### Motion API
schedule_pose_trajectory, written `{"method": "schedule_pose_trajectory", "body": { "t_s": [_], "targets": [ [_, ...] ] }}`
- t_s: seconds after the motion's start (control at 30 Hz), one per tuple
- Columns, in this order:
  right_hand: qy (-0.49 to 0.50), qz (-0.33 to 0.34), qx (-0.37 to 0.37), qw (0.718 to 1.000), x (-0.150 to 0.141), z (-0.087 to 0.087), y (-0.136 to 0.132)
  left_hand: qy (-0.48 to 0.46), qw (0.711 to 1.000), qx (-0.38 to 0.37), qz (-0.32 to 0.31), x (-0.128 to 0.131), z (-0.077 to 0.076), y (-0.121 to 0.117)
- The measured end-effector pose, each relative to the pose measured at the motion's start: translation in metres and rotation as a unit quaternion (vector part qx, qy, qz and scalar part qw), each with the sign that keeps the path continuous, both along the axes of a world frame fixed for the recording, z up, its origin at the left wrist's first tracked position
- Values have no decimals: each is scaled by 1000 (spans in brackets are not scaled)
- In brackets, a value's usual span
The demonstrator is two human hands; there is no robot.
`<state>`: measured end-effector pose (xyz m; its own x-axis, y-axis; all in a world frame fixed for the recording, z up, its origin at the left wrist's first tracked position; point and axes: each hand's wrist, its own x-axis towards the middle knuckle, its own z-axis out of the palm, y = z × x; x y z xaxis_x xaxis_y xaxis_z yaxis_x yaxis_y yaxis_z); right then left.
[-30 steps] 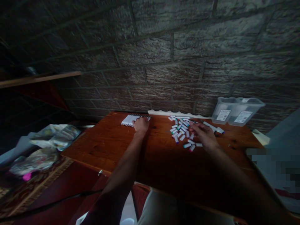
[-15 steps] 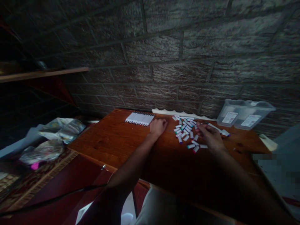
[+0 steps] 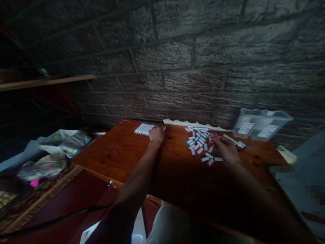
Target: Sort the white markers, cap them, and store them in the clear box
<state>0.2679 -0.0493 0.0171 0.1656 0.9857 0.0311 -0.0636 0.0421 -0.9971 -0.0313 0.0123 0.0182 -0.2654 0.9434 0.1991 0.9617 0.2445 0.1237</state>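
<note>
Bent over the right end of a neat row of white markers (image 3: 142, 128) is my left hand (image 3: 156, 134), its fingers curled down. What lies under those fingertips is hidden. To the right, my right hand (image 3: 224, 146) hovers at the edge of a loose heap of short white marker pieces (image 3: 199, 139) with coloured ends, likely caps. Its thumb and fingers are pinched together; a small pale piece shows by the fingertips, too dim to name. Just beyond this hand lie a long white marker (image 3: 230, 139) and a shorter purple-ended one (image 3: 241, 144).
Two clear plastic bins (image 3: 262, 125) with labels stand at the back right of the wooden table (image 3: 101, 156). A white wavy-edged strip (image 3: 195, 124) runs along the brick wall. Plastic bags (image 3: 63, 142) lie off to the left, below a wooden shelf (image 3: 50, 81).
My left hand moved right, off the row's end, half a second ago and is now back over the row. My right hand stays pinched beside the heap. The view shifted slightly.
</note>
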Motion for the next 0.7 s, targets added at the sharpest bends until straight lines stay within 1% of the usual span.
{"method": "schedule_pose_trajectory", "body": {
  "t_s": [0.27, 0.47, 0.7],
  "targets": [
    [3, 4, 4, 1000, -2, 2, -1, -8, 1000, 6, 24, -6, -5, 5],
    [3, 4, 0, 1000, -1, 0, 1, -5, 1000, 13, 28, -6, -4, 7],
    [15, 13, 1, 1000, 0, -4, 3, -23, 999, 21, 41, -7, -6, 8]
  ]
}}
